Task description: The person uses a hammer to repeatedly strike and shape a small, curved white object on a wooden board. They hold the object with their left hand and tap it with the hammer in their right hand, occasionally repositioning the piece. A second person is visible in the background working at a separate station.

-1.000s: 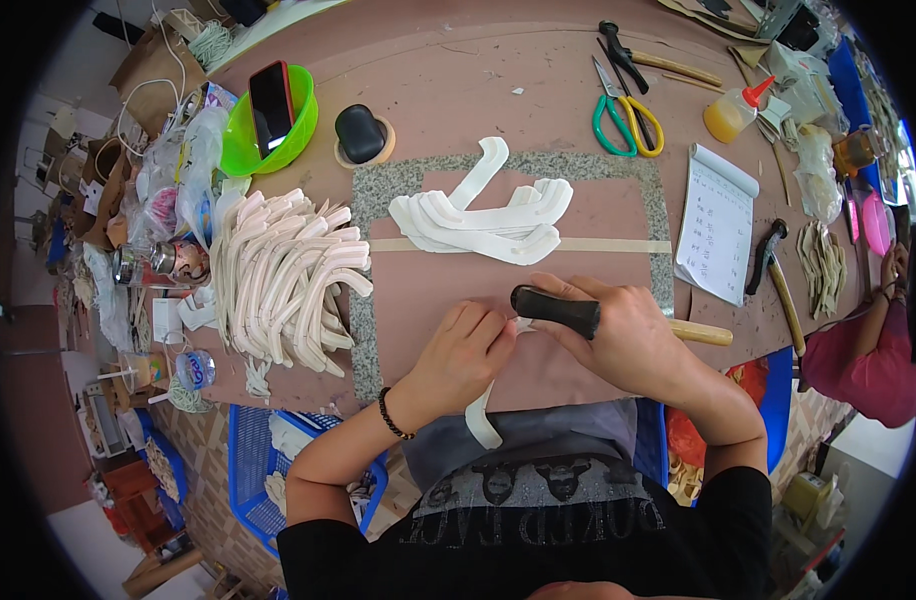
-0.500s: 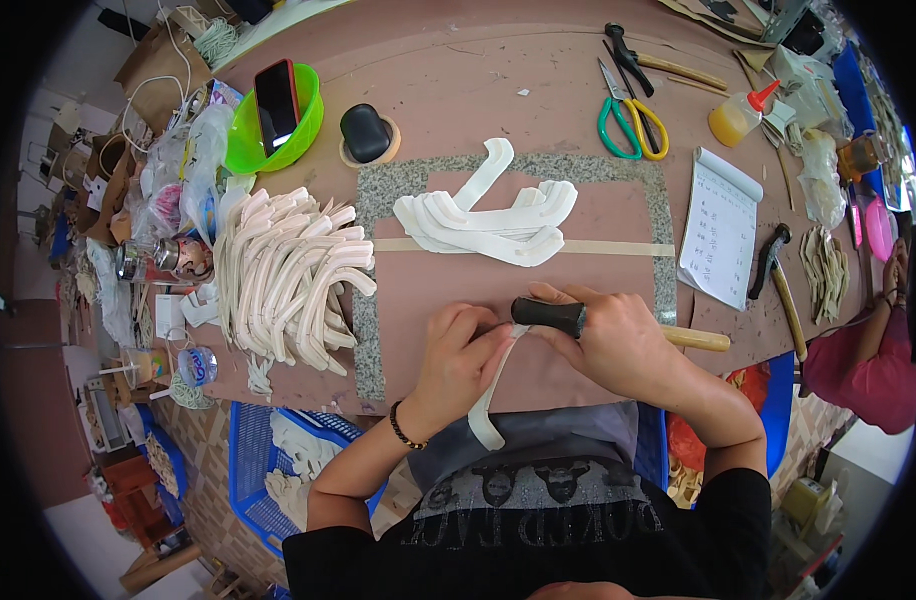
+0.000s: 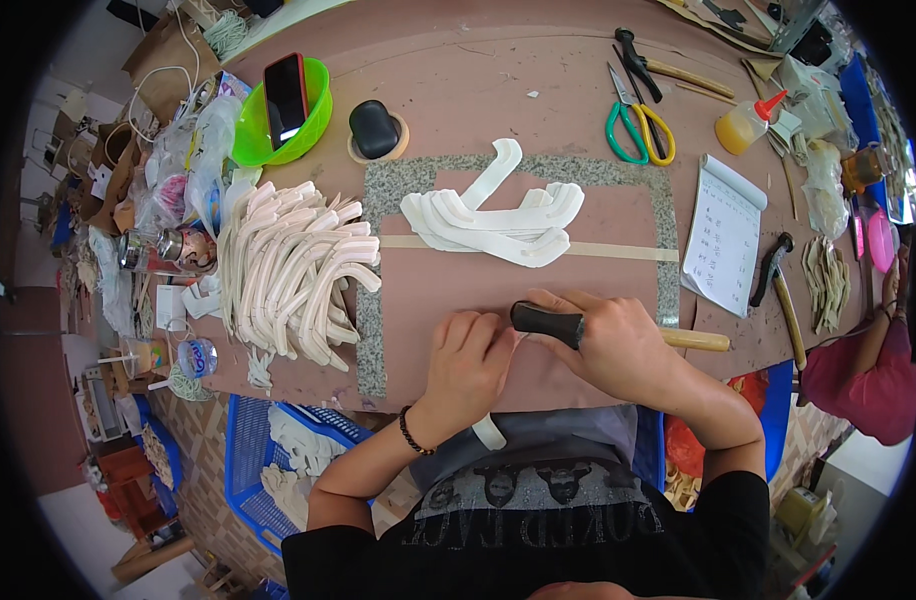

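Hands both at near edge of bench. Right hand has fingers wrapped shut round a black-handled tool, long axis left-right, its wooden end sticking out to the right. Left hand lies flat, fingers loosely curled, pressing a white strip; strip runs from under the palm off the bench edge toward the body. Tool tip sits just right of left fingers. Green bowl, far left, holds a phone. Blue basket, below left, holds pale cut pieces.
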Motion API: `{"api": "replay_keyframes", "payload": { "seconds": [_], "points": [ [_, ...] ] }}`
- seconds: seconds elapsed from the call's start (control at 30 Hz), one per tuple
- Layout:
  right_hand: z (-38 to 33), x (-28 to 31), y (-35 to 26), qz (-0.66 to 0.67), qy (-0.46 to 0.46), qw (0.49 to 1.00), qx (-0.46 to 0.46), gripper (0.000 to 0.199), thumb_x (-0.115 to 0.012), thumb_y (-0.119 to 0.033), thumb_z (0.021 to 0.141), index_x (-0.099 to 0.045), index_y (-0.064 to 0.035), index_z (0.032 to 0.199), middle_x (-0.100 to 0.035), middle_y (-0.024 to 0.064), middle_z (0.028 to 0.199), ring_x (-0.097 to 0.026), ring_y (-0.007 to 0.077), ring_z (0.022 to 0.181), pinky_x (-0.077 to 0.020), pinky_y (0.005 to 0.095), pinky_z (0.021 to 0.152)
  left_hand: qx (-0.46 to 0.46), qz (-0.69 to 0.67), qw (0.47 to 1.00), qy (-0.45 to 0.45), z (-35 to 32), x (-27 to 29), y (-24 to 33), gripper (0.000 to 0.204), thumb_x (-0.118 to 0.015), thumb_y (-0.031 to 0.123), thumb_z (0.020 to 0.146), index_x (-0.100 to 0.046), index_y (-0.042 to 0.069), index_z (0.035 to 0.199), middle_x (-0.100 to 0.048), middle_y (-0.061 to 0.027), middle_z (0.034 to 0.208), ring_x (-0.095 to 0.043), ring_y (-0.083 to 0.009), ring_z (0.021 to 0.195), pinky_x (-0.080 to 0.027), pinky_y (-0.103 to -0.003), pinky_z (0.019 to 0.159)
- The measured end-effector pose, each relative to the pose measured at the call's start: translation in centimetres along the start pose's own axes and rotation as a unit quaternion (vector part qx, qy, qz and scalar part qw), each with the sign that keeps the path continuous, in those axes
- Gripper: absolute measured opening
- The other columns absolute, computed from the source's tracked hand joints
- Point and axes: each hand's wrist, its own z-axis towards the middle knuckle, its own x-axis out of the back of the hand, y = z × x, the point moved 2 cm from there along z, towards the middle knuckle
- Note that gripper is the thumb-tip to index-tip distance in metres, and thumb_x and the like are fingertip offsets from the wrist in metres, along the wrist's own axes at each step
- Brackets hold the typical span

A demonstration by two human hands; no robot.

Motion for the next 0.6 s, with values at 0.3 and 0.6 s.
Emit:
{"api": "replay_keyframes", "payload": {
  "seconds": [0.3,0.6],
  "points": [
    [0.1,0.1,0.1,-0.045,0.031,0.997,0.062,0.045,-0.068,-0.023,0.09,-0.061,-0.0045,0.13,-0.07,0.0095,0.093,-0.069,0.0287,0.065,-0.0545,0.0389,0.054,0.067,-0.036,0.997,-0.004,-1.4,-0.7,1.0,0.022,-0.079,0.006,0.078,-0.073,0.001,0.099,-0.061,-0.0103,0.096,-0.059,-0.0277,0.091,-0.045,-0.041,0.079],
    [-0.2,0.8,1.0,-0.019,0.055,0.998,0.039,0.046,-0.071,-0.028,0.09,-0.064,-0.0051,0.13,-0.069,0.0109,0.085,-0.068,0.0315,0.066,-0.0545,0.04,0.057,0.101,-0.125,0.987,0.009,-0.5,-0.5,-0.2,0.019,-0.076,0.004,0.08,-0.073,0.005,0.099,-0.062,-0.0059,0.09,-0.06,-0.0249,0.083,-0.043,-0.039,0.076]
  ]
}}
